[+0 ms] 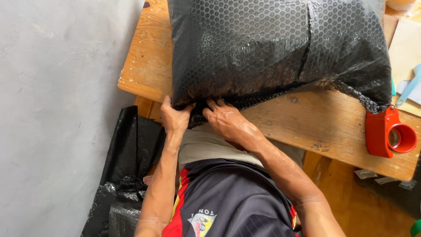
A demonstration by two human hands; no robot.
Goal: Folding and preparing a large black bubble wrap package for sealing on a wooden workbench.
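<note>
- A big bundle wrapped in black bubble wrap point(272, 48) lies on a wooden table point(315, 118). It fills the top middle of the picture.
- The left hand point(175, 117) is at the bundle's lower left corner, left of the middle of the picture. Its fingers are shut tight on the edge of the wrap there.
- The right hand point(226, 119) is just beside the left hand, a little to its right. Its fingers press on the same bottom edge of the wrap. They are bent and tucked into the fold, pinching the wrap.
- Both hands are near the edge of the table closest to the person.
- A red tape dispenser point(389, 131) sits on the table at the right side of the picture. It almost touches the bundle's lower right corner.
- A light blue tool point(411, 85) lies on some paper at the far right, above the dispenser.
- More black bubble wrap point(127, 175) lies piled on the floor at the lower left.
- A grey wall point(57, 109) fills the left side.
</note>
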